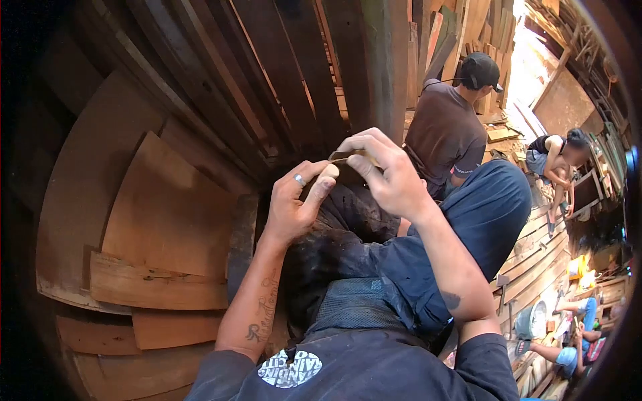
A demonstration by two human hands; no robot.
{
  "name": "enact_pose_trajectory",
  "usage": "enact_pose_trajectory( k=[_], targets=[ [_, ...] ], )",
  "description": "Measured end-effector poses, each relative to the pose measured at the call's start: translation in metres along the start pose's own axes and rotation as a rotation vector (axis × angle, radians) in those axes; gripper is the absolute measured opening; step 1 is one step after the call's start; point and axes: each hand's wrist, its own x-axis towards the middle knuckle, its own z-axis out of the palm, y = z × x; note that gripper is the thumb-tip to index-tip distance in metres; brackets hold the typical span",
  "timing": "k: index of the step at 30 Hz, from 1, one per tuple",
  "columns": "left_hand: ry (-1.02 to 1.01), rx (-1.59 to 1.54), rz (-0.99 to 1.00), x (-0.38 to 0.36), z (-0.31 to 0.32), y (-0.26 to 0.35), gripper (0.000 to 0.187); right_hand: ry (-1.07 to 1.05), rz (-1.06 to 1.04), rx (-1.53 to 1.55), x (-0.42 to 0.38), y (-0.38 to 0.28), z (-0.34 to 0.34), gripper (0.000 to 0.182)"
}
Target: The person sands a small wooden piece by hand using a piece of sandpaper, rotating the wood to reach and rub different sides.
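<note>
In front of my raised knees, both hands come together on a small, thin brownish piece (pixel 341 159), too small for me to name. My left hand (pixel 291 204), with a ring on one finger, pinches its near end between thumb and finger. The other end sits in the curled fingers of my right hand (pixel 391 177), which partly hide it. My two thumbs are close to each other but apart.
Flat wooden boards (pixel 167 207) are stacked on the left. Upright planks (pixel 267 73) form a slatted wall ahead. A person in a dark cap (pixel 445 127) sits close on the right. Farther right are two more people and a bucket (pixel 531 319) on the plank floor.
</note>
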Motion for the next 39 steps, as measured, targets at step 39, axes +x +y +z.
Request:
enact_pose_trajectory(
  k=[39],
  targets=[
    [0.065,-0.022,0.005,0.000,0.002,0.002,0.024,0.050,-0.087,-0.010,-0.002,-0.008,-0.009,0.023]
  ],
)
